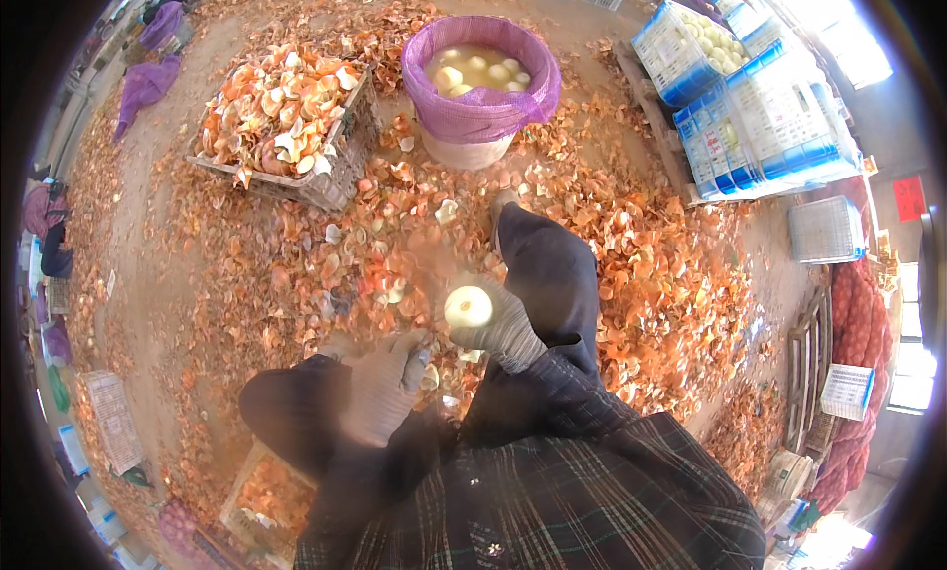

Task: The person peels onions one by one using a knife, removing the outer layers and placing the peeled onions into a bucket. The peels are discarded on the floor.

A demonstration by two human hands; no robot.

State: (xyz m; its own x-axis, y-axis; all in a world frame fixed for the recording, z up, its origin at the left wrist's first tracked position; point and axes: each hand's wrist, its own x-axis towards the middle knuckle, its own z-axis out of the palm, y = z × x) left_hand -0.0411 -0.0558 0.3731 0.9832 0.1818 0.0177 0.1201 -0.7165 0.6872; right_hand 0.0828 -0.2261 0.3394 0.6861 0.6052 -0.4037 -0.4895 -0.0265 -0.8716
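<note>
My right hand (499, 326), in a grey knit glove, holds a peeled onion (468, 307) with its pale cut end facing up. To its lower left, my left hand (385, 385) is gloved too, its fingers curled above my left knee. A small greyish object (416, 369) shows at its thumb side, blurred; it may be a tool or part of the glove. Beyond my feet stands a pale bucket (467, 150) lined with purple mesh (484, 119), with peeled onions (497, 72) in cloudy liquid. Left of it, a plastic crate (296, 193) is heaped with onions and skins (285, 104).
Loose onion skins (651, 296) cover the floor around my legs. White and blue crates (777, 137), one with peeled onions, stand on a pallet at upper right. A wooden pallet (806, 363) leans near red mesh sacks (858, 326). A person (52, 222) is at far left.
</note>
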